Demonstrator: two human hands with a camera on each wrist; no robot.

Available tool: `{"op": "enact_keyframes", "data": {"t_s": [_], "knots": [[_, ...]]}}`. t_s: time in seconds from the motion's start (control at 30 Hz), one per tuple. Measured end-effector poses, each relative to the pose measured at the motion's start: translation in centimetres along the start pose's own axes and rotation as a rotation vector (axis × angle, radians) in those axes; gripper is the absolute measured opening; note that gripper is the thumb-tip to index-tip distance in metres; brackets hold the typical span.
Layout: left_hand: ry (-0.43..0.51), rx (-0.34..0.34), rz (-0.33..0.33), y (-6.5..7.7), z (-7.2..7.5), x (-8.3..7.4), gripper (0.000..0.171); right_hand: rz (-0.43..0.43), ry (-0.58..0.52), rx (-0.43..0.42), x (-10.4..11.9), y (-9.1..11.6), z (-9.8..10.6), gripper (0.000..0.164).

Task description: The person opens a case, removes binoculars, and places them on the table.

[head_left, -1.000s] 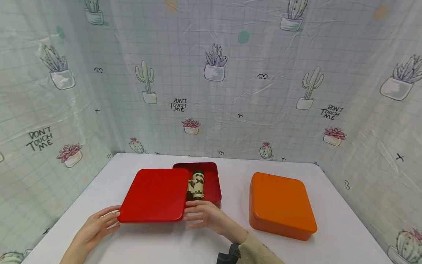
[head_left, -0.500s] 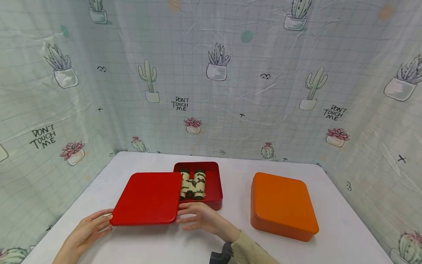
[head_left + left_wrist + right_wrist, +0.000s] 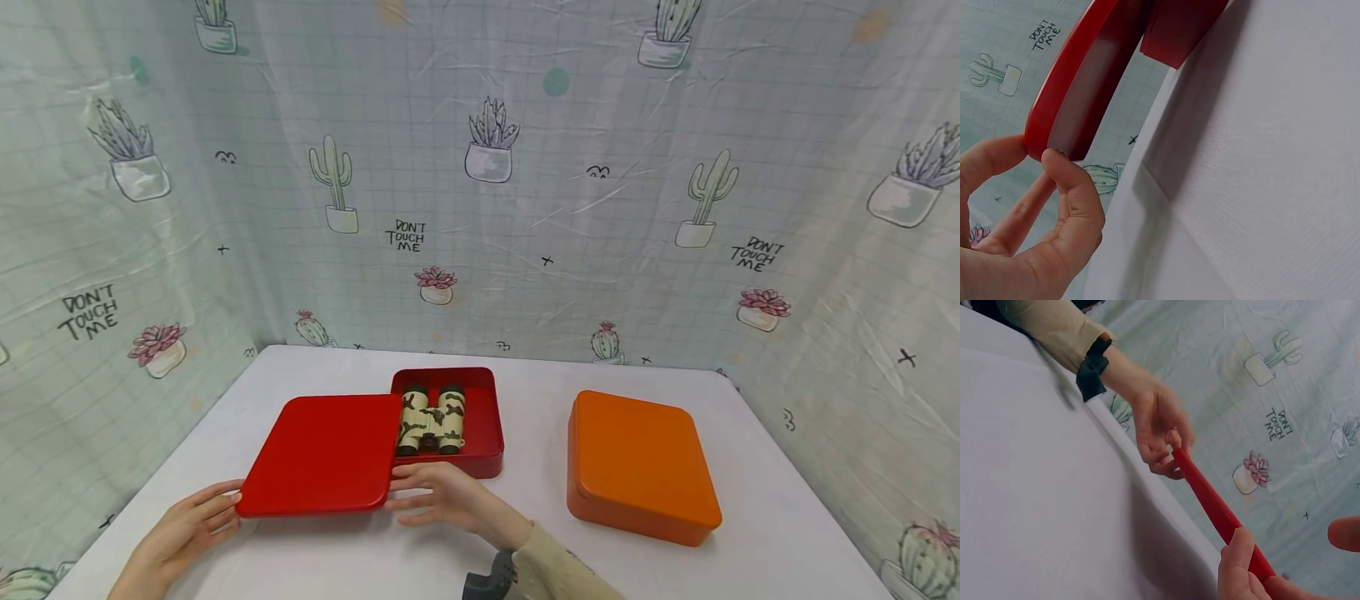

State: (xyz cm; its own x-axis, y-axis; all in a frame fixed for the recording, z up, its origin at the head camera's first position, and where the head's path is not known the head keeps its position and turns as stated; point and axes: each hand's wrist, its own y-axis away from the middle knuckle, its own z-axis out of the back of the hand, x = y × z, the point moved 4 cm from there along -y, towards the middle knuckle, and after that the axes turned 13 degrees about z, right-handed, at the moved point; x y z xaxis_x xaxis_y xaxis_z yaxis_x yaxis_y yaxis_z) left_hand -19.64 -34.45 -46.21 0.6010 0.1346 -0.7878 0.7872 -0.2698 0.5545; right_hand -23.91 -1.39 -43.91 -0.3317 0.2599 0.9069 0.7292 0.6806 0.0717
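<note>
Between both hands a flat red lid (image 3: 322, 454) is held raised above the white table, its shadow falling below it in the left wrist view. My left hand (image 3: 183, 529) pinches its near left corner between thumb and fingers. At the near right corner my right hand (image 3: 450, 498) grips the lid's edge, thumb on one side and fingers on the other in the right wrist view. Just behind the lid stands an open red box (image 3: 483, 425). Camouflage binoculars (image 3: 452, 412) lie inside it, toward its left side. The lid overlaps the box's left front corner in the head view.
An orange lidded box (image 3: 637, 458) stands on the right part of the white table (image 3: 532, 467). A curtain (image 3: 555, 183) printed with cacti surrounds the table at the back and sides.
Both hands have carried the red lid to the left and slightly toward me, off the box. The binoculars, partly covered before, now show fully. The orange box stays put.
</note>
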Motion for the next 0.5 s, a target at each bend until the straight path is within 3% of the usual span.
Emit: {"op": "enact_keyframes", "data": {"t_s": [0.1, 0.17, 0.23, 0.33, 0.43, 0.5], "knots": [[0.019, 0.082, -0.036, 0.1, 0.0, -0.1, 0.028, 0.0, -0.016, 0.006, -0.1, -0.2, -0.3, 0.048], [0.025, 0.081, -0.033, 0.1, 0.3, 0.0, 0.029, 0.003, -0.024, 0.009, -0.2, -0.4, -0.4, 0.048], [0.038, 0.057, -0.016, 0.1, 0.8, 0.2, 0.027, 0.009, -0.033, 0.014, -0.3, -0.6, -0.7, 0.048], [0.051, -0.031, 0.035, 0.0, 1.7, 0.5, 0.02, 0.018, -0.049, 0.019, -0.5, -0.8, -1.0, 0.049], [0.071, -0.052, 0.046, 0.2, 2.1, 0.5, 0.02, 0.026, -0.069, 0.02, -0.6, -1.0, -1.3, 0.049], [0.077, -0.033, 0.045, 0.2, 2.3, 0.4, 0.022, 0.033, -0.08, 0.019, -0.6, -1.1, -1.5, 0.049]]}}
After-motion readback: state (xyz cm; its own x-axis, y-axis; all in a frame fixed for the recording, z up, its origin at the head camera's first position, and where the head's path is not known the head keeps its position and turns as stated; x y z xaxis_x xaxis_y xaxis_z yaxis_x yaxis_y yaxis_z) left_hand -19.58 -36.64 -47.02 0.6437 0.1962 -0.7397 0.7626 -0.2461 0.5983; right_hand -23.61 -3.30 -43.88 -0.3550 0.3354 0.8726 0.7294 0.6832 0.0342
